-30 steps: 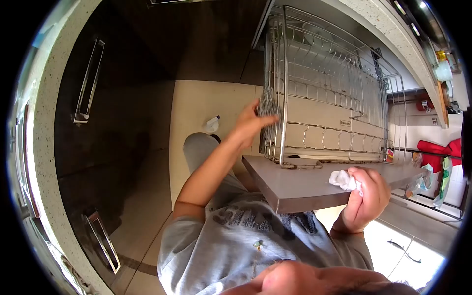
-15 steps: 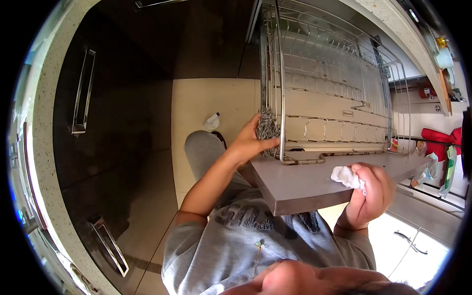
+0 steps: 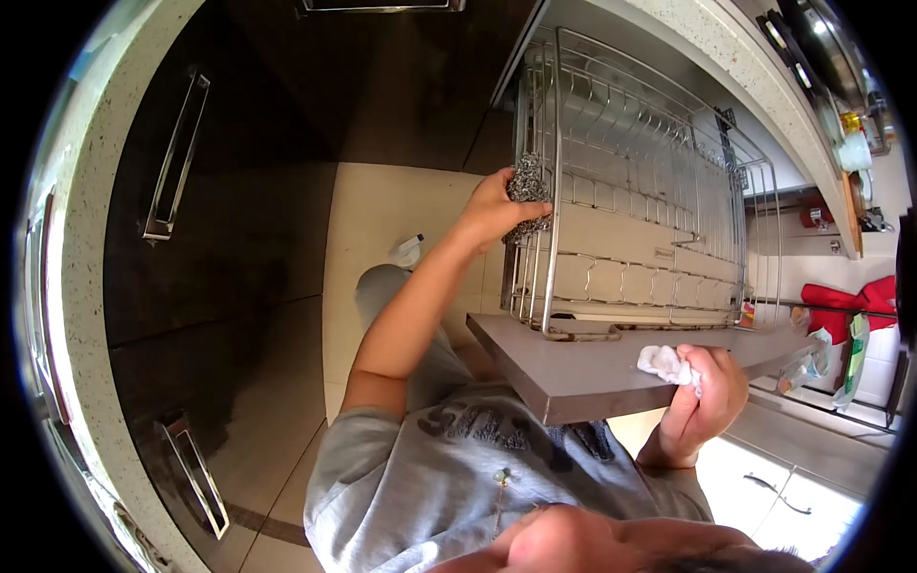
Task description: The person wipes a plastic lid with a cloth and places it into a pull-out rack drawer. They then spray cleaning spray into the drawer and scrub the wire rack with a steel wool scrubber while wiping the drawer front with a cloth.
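Note:
My left hand (image 3: 490, 212) is closed around a grey steel wool scrubber (image 3: 528, 181), with the thumb over it. The scrubber presses against the left side of a wire dish rack (image 3: 551, 229), which sits in a pulled-out drawer. Brownish stains show along the rack's bottom front wire. My right hand (image 3: 709, 393) rests at the top edge of the drawer front (image 3: 573, 368), fingers closed on a crumpled white cloth (image 3: 661, 363). Part of the cloth is hidden by the fingers.
Dark cabinet doors with metal handles (image 3: 179, 158) line the left. A spray bottle (image 3: 407, 250) lies on the tiled floor by my knee. A speckled countertop (image 3: 712, 53) overhangs the drawer at the right. Red cloth (image 3: 829, 307) and packets hang beyond the drawer front.
My left hand has slid the steel wool farther back along the rack's side, away from the drawer front. My right hand stays by the drawer's top edge with the cloth. The view has shifted slightly.

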A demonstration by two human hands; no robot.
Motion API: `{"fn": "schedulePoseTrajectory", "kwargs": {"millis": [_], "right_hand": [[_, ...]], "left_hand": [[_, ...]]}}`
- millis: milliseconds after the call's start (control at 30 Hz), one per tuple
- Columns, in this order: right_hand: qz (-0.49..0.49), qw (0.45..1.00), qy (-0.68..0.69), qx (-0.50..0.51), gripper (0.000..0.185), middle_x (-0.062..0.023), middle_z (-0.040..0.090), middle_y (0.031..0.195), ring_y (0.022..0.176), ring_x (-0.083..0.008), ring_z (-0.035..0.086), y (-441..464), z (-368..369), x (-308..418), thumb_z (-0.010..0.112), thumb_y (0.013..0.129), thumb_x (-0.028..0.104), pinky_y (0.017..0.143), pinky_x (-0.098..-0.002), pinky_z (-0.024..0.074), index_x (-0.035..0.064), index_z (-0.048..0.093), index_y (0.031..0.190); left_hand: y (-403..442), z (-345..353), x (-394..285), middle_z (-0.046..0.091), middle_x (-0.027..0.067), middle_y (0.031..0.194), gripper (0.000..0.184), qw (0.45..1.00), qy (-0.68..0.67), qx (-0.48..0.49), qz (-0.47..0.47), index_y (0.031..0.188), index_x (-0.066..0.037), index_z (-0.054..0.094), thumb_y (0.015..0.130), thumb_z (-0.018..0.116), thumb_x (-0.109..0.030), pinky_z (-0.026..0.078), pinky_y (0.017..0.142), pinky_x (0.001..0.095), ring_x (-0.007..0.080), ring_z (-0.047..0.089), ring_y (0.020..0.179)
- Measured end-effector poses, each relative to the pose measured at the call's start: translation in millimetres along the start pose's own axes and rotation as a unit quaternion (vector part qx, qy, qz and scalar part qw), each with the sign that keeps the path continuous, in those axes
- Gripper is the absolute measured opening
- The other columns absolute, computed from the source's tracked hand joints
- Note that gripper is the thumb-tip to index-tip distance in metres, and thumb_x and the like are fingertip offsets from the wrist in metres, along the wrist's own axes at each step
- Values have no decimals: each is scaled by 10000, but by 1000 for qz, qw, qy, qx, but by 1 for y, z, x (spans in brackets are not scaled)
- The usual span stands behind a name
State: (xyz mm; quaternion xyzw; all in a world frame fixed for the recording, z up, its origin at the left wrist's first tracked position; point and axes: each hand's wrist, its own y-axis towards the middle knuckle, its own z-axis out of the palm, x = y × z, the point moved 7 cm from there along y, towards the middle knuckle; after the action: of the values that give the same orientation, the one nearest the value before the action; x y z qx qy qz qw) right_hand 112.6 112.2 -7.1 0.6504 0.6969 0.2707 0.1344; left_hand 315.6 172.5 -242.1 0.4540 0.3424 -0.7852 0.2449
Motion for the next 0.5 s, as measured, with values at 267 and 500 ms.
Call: {"fn": "schedulePoseTrajectory", "kwargs": {"millis": [267, 500], "right_hand": [[29, 999, -24, 2, 205, -87, 577, 646, 496, -231, 498, -4, 1, 0, 442, 614, 62, 462, -308, 372, 30, 558, 780], [-6, 999, -34, -4, 250, -111, 585, 660, 480, -234, 491, -5, 1, 1, 425, 605, 49, 458, -308, 372, 9, 546, 820]], "left_hand": [[47, -98, -10, 528, 141, 1091, 439, 923, 78, -298, 230, 1116, 3, 495, 728, 662, -119, 451, 771, 287, 187, 563, 908], [111, -38, -49, 606, 129, 956, 365, 917, 79, -237, 310, 1033, 34, 553, 694, 658, -54, 436, 775, 261, 150, 564, 894]]}}
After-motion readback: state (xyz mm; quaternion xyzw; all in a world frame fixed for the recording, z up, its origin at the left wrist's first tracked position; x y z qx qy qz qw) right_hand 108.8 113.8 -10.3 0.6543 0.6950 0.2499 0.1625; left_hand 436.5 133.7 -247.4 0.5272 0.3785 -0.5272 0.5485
